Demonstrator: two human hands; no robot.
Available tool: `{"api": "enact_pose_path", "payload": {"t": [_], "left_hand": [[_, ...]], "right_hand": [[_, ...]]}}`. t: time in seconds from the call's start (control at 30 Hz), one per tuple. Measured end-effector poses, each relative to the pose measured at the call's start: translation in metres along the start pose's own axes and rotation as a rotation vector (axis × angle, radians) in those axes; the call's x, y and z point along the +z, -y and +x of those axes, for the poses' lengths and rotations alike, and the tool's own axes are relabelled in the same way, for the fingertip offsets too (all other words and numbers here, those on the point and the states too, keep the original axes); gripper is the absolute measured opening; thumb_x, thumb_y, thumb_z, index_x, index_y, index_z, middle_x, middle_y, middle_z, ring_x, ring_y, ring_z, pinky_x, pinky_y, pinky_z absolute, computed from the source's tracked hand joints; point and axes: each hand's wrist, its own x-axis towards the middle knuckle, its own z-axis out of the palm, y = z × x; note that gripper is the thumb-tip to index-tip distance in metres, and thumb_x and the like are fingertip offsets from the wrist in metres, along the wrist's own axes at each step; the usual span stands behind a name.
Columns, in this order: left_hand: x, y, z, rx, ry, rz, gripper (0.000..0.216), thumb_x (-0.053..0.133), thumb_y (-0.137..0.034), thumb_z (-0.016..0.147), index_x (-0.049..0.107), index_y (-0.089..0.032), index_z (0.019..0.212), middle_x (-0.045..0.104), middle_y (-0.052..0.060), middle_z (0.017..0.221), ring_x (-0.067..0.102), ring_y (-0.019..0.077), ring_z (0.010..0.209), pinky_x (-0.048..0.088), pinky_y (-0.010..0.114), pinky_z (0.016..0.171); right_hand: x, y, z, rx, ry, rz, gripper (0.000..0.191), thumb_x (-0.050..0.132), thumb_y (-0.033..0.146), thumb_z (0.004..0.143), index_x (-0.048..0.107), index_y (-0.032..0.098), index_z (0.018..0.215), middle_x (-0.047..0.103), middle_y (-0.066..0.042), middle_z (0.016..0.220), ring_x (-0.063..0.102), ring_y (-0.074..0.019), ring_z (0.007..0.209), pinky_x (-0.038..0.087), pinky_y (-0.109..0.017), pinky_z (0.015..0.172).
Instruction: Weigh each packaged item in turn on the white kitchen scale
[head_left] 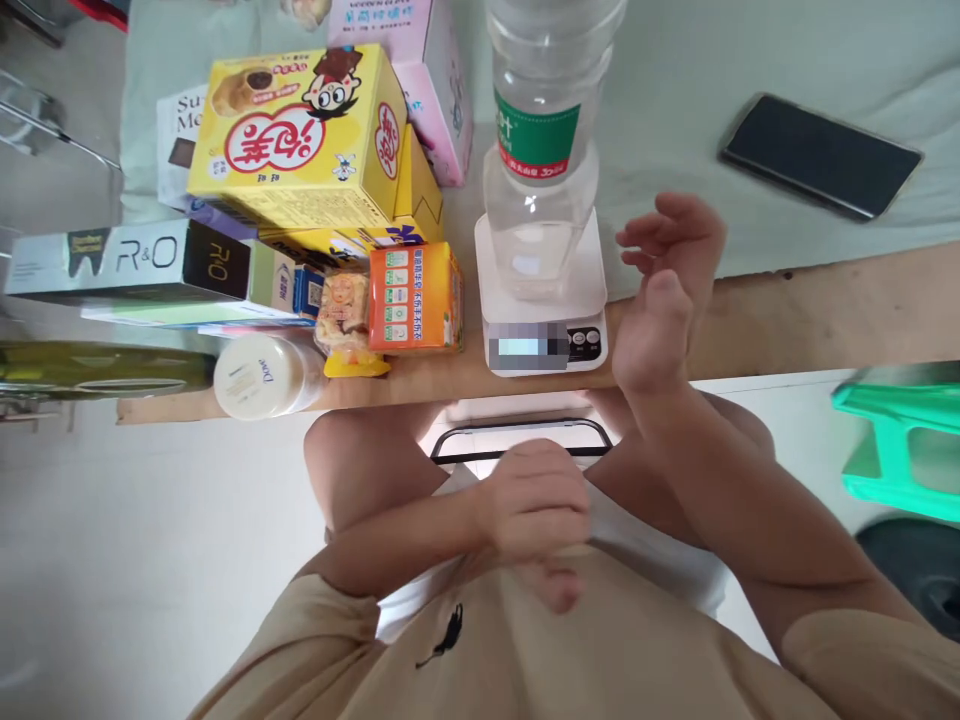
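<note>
A clear plastic water bottle point(540, 220) with a green and red label stands on a white kitchen scale point(495, 300). The scale's display is lit, but blurred blocks cover its reading. Just right of the scale, above the table edge, my right hand point(671, 290) is raised with nothing in it, its fingers loosely bent and apart from the thumb. My left hand point(536, 510) hovers over my lap in front of my shirt, slightly smeared. Its fingers are curled in, the thumb sticks out below, and I see no object in it.
Left of the scale crowd an orange box point(412, 298), a bagged snack point(343, 312), a white Dove jar point(259, 375), a yellow snack box point(292, 140), an R&O box point(142, 258) and a green bottle point(105, 370). A phone point(821, 155) lies right; a green stool point(892, 450) stands below.
</note>
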Motion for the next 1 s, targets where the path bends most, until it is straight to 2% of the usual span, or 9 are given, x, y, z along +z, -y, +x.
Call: {"api": "enact_pose_path", "payload": {"t": [0.1, 0.2, 0.27, 0.37, 0.5, 0.63, 0.73, 0.87, 1.0], "left_hand": [[0.014, -0.003, -0.013, 0.197, -0.038, -0.056, 0.048, 0.057, -0.048, 0.111, 0.054, -0.021, 0.071, 0.051, -0.005, 0.058, 0.047, 0.0086, 0.052, 0.042, 0.026, 0.053], [0.013, 0.005, -0.008, 0.117, -0.09, -0.044, 0.031, 0.044, -0.023, 0.114, 0.065, -0.017, 0.091, 0.067, 0.0, 0.075, 0.058, 0.0096, 0.064, 0.049, 0.024, 0.063], [0.008, 0.009, -0.003, 0.084, -0.123, -0.049, 0.022, 0.047, -0.017, 0.112, 0.067, -0.017, 0.103, 0.071, 0.003, 0.084, 0.063, 0.0115, 0.074, 0.052, 0.024, 0.069], [0.003, 0.013, 0.004, 0.08, -0.157, -0.066, 0.019, 0.051, -0.018, 0.11, 0.065, -0.02, 0.096, 0.069, 0.003, 0.085, 0.064, 0.0133, 0.08, 0.052, 0.026, 0.073], [-0.004, 0.023, 0.008, 0.073, -0.179, -0.104, 0.032, 0.043, -0.018, 0.11, 0.053, -0.021, 0.08, 0.064, 0.001, 0.075, 0.055, 0.0127, 0.066, 0.042, 0.029, 0.065], [-0.012, 0.031, 0.012, 0.033, -0.243, -0.115, 0.032, 0.039, -0.029, 0.112, 0.052, -0.022, 0.084, 0.054, -0.004, 0.061, 0.045, 0.0129, 0.053, 0.033, 0.033, 0.061], [-0.014, 0.031, 0.015, -0.026, -0.283, -0.1, 0.031, 0.048, -0.041, 0.114, 0.056, -0.02, 0.092, 0.055, -0.007, 0.061, 0.049, 0.0098, 0.053, 0.036, 0.03, 0.062], [-0.014, 0.027, 0.014, -0.084, -0.256, -0.058, 0.026, 0.038, -0.014, 0.113, 0.064, -0.017, 0.107, 0.069, -0.001, 0.081, 0.06, 0.0096, 0.069, 0.042, 0.024, 0.064], [-0.013, 0.026, 0.01, -0.074, -0.256, -0.05, 0.027, 0.04, -0.013, 0.111, 0.063, -0.02, 0.101, 0.07, 0.004, 0.093, 0.062, 0.0132, 0.082, 0.049, 0.025, 0.071]], "right_hand": [[0.001, 0.002, -0.005, -0.007, -0.042, -0.042, 0.05, 0.047, 0.07, 0.095, 0.059, 0.04, 0.134, 0.063, -0.003, 0.118, 0.066, -0.0253, 0.111, 0.053, -0.046, 0.099], [0.003, 0.0, -0.002, -0.041, -0.087, -0.058, 0.048, 0.048, 0.067, 0.095, 0.059, 0.035, 0.13, 0.061, -0.004, 0.112, 0.065, -0.023, 0.104, 0.052, -0.044, 0.092], [0.004, -0.003, 0.001, -0.056, -0.101, -0.052, 0.047, 0.048, 0.064, 0.095, 0.059, 0.032, 0.128, 0.06, -0.004, 0.11, 0.064, -0.0211, 0.1, 0.051, -0.042, 0.088], [0.005, -0.008, 0.002, -0.065, -0.105, -0.06, 0.048, 0.049, 0.065, 0.093, 0.059, 0.032, 0.127, 0.059, -0.003, 0.109, 0.063, -0.0197, 0.098, 0.051, -0.041, 0.087], [0.005, -0.012, 0.001, -0.055, -0.115, -0.078, 0.047, 0.049, 0.065, 0.095, 0.059, 0.032, 0.126, 0.057, -0.002, 0.108, 0.063, -0.0185, 0.097, 0.052, -0.04, 0.087], [0.005, -0.014, 0.0, -0.062, -0.122, -0.043, 0.047, 0.052, 0.065, 0.094, 0.059, 0.031, 0.126, 0.056, -0.002, 0.109, 0.061, -0.0168, 0.095, 0.049, -0.036, 0.085], [0.006, -0.015, -0.001, -0.074, -0.104, -0.005, 0.045, 0.054, 0.062, 0.094, 0.061, 0.031, 0.126, 0.057, -0.002, 0.109, 0.06, -0.0162, 0.095, 0.046, -0.035, 0.085], [0.008, -0.013, -0.003, -0.067, -0.081, -0.023, 0.042, 0.053, 0.058, 0.095, 0.06, 0.032, 0.127, 0.055, -0.002, 0.109, 0.061, -0.0174, 0.096, 0.047, -0.036, 0.086], [0.009, -0.012, -0.003, -0.062, -0.088, -0.025, 0.039, 0.055, 0.055, 0.095, 0.061, 0.032, 0.127, 0.055, -0.002, 0.11, 0.061, -0.0177, 0.096, 0.047, -0.036, 0.087]]}}
